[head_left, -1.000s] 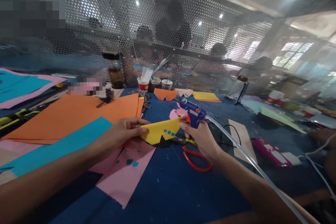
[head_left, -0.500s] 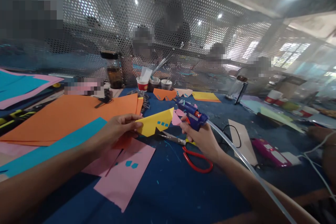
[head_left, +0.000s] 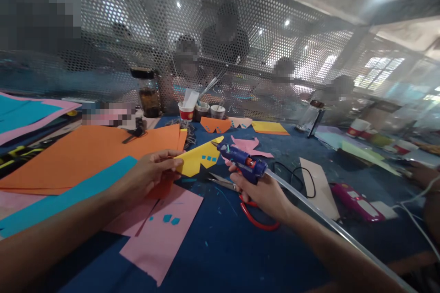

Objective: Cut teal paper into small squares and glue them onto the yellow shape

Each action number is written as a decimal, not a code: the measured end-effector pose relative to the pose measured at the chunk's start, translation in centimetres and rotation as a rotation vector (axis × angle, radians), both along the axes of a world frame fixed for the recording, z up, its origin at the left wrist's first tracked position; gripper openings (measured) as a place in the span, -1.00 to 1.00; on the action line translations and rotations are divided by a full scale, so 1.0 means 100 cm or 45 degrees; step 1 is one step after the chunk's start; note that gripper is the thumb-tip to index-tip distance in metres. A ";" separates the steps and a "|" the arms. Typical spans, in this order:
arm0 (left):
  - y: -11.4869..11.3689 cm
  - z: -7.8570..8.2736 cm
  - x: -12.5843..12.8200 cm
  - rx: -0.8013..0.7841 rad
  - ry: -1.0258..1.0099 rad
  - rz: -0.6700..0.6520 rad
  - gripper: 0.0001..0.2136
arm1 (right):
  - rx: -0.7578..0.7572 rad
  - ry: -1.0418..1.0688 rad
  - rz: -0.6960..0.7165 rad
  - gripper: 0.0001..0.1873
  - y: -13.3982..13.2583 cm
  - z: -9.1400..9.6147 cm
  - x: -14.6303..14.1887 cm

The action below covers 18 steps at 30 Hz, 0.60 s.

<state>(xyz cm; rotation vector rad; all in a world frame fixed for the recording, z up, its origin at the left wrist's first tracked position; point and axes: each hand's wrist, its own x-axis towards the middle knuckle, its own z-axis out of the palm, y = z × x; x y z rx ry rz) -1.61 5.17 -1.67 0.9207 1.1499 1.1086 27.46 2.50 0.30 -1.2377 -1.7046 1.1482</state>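
My left hand (head_left: 158, 169) pinches the left end of a yellow paper cutout (head_left: 192, 161), which has a notched lower edge and small blue squares near its right side. In my right hand (head_left: 263, 187) is a blue glue gun (head_left: 242, 158), its nozzle at the cutout's upper right end; whether it touches I cannot tell. A long clear glue stick (head_left: 309, 208) runs out of the gun's back. Red-handled scissors (head_left: 257, 217) lie partly hidden beneath my right hand. Pink paper (head_left: 172, 238) bearing little blue pieces lies below my left hand.
Orange sheets (head_left: 85, 155) and a blue strip (head_left: 75, 192) cover the left side. Orange (head_left: 215, 124) and pale pink cutouts (head_left: 240, 122) stand at the back, near paper cups (head_left: 186, 112) and a jar (head_left: 148, 96). Another person's hand (head_left: 417, 174) is at far right.
The glue gun has moved left and slightly down, bringing its nozzle to the yellow cutout. Pink paper scraps behind the gun are now more exposed. The cutout has shifted slightly left.
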 end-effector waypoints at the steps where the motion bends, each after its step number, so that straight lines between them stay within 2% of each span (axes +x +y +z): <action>1: -0.001 0.001 0.000 0.003 0.004 0.006 -0.78 | -0.010 0.002 -0.020 -0.63 0.000 -0.001 0.000; 11: -0.002 0.001 0.004 -0.011 -0.055 0.022 -0.78 | 0.090 -0.036 -0.014 -0.67 0.000 -0.008 0.002; 18: -0.004 0.004 0.003 0.015 0.057 -0.023 -0.74 | 0.127 -0.055 0.038 -0.70 -0.001 -0.008 0.000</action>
